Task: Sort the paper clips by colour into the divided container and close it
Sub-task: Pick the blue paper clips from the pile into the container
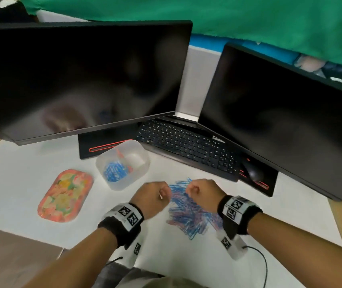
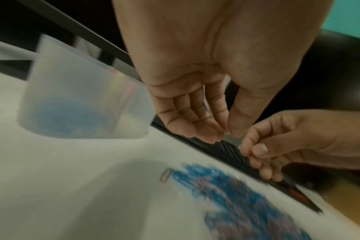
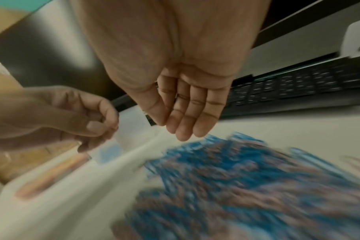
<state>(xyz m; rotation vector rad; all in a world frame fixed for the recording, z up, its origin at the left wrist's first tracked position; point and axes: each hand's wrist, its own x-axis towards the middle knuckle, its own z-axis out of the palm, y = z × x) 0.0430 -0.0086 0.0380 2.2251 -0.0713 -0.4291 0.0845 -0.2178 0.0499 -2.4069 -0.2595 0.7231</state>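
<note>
Wrists with marker bands reach over the white worktop (image 1: 20, 173). A heap of blue and pink paper clips (image 1: 188, 213) lies between the left hand (image 1: 153, 197) and right hand (image 1: 204, 194); whether their curled, pinched fingers hold a clip cannot be told. Farther left sit the floral lid (image 1: 65, 195) and the divided container (image 1: 122, 164), blue clips inside.

Two monitors (image 1: 78, 80), one keyboard (image 1: 186, 146), one container (image 1: 124, 163), one lid (image 1: 65, 196).
</note>
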